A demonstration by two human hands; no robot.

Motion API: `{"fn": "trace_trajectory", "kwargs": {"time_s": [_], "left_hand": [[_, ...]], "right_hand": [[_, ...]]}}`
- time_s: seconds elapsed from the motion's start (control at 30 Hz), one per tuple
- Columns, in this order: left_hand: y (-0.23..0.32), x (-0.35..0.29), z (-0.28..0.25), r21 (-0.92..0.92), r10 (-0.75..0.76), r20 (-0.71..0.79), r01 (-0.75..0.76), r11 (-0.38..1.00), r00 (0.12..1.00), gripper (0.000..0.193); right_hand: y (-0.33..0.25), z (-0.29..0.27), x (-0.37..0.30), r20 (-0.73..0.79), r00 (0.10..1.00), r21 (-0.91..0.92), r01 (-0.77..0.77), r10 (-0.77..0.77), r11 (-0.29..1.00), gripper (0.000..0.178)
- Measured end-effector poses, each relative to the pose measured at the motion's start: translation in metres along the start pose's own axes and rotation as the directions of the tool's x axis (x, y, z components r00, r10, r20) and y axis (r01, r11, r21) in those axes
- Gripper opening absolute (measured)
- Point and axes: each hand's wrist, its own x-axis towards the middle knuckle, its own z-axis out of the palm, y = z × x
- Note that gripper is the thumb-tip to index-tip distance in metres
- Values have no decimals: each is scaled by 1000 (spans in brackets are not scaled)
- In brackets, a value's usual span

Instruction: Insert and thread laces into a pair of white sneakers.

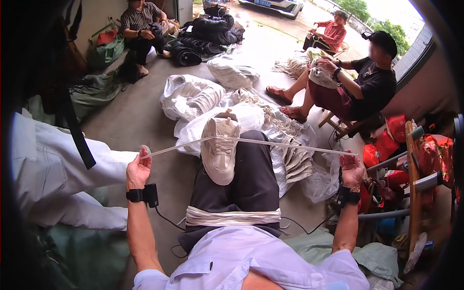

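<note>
The beige sneaker with mesh panels [220,157] sits on the knees of the dark trousers [258,181], toe toward the wearer, and no hand steadies it. From its upper eyelets a flat white shoelace [290,145] stretches out to both sides; the left hand [137,171] has its fingers closed on one end, and the right hand [353,171] appears to pinch the other between nearly shut fingertips. A stronger pull on one side could drag the shoe askew or tip it off the knees, since only the lap supports it. The right strand looks longer here, so an unmatched tug might slide the lace through and leave uneven ends. With so narrow a grip, an end could also slip out of the fingers. The bundle of loose white laces [233,216] across the thighs might catch a dropped end, and the black cable [168,218] from the left wristband [143,195] could snag during a wide arm movement.
</note>
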Motion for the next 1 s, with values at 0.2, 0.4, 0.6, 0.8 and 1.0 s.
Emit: {"fn": "trace_trajectory", "kwargs": {"time_s": [0.2, 0.4, 0.6, 0.8, 1.0], "left_hand": [[4, -36, -43, -202, 77, 163, -43, 979, 984, 38], [1, -77, -80, -330, 145, 137, -93, 939, 980, 32], [38, -86, -117, -361, 289, 65, -247, 899, 955, 29], [73, -98, -110, -430, 307, 28, -266, 863, 951, 21], [74, -120, -75, -278, 375, 58, -346, 896, 925, 29]], "right_hand": [[-3, 2, 18, 19, 999, 178, 39, -43, 983, 22], [17, 50, 6, 92, 995, 43, 25, -29, 999, 16], [84, 114, -2, 107, 992, -493, 110, -65, 863, 11], [169, 193, -4, 328, 941, -757, 206, 88, 620, 7], [242, 227, 1, 619, 785, -761, 595, 17, 257, 12]]}}
